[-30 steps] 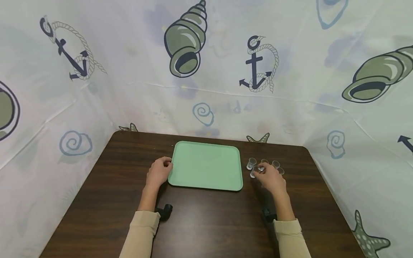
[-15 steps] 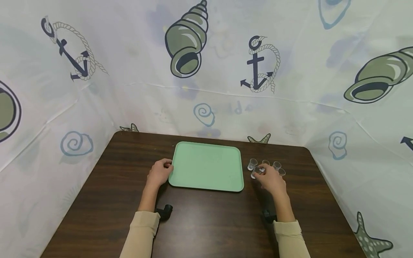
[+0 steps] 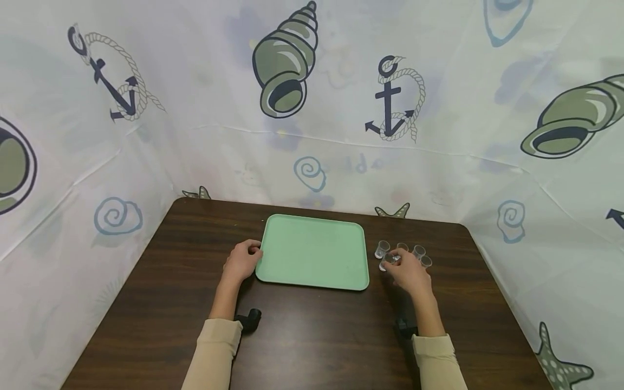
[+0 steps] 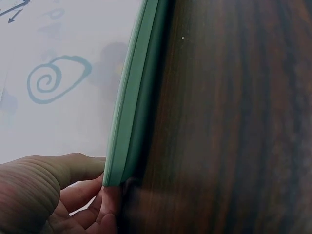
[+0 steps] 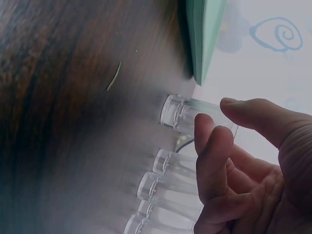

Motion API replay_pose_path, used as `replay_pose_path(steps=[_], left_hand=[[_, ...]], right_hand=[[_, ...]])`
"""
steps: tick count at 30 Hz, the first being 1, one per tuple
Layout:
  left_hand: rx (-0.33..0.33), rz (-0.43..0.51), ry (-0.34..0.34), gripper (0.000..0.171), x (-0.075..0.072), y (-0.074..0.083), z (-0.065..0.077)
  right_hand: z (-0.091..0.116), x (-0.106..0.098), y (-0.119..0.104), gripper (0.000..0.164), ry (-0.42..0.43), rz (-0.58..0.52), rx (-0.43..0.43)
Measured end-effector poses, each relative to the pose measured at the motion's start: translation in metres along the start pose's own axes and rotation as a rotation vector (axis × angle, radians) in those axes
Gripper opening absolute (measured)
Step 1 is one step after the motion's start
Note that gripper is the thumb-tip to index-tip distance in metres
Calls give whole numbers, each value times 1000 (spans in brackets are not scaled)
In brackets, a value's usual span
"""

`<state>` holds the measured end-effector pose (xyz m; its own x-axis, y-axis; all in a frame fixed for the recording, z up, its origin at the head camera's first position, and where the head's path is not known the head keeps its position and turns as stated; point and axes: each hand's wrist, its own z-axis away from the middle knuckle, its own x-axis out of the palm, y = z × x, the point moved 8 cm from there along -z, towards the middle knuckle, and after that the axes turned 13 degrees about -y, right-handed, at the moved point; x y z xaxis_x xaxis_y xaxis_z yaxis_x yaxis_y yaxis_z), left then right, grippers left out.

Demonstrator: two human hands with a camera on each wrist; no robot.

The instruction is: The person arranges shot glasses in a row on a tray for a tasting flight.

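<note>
A mint-green tray (image 3: pixel 312 252) lies flat on the dark wooden table. At its left edge my left hand (image 3: pixel 242 262) pinches the rim, thumb above and fingers curled below, as the left wrist view shows. To the right of the tray stands a cluster of small clear shot glasses. My right hand (image 3: pixel 411 272) grips the nearest shot glass (image 5: pixel 178 113) near its upper part, between thumb and fingers. That glass stands upright with its base at the tabletop. Other shot glasses (image 5: pixel 148 185) stand close behind the fingers, partly hidden by the hand.
The brown table (image 3: pixel 312 336) reaches to a pale curtain (image 3: pixel 341 179) printed with shells and anchors, at the back and both sides. A thin greenish strand (image 5: pixel 114 76) lies on the tabletop near the glasses. Black wrist cameras (image 3: pixel 249 320) sit below both hands.
Both hands, the tray and the glasses keep their places on the table. Only the head view has shifted very slightly.
</note>
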<state>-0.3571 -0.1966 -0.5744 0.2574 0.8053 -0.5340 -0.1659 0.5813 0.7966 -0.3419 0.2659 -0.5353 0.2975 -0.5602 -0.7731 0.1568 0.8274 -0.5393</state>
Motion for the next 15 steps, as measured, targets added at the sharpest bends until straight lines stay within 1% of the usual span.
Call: replay_pose_path(steps=[7,15], left_hand=[[-10,-4,2,41,1,0,0],[-2,-10,12,41,1,3,4]], right_hand=[[1,0,1,50,24,16,2],[2,-2,0,49,40,18,2]])
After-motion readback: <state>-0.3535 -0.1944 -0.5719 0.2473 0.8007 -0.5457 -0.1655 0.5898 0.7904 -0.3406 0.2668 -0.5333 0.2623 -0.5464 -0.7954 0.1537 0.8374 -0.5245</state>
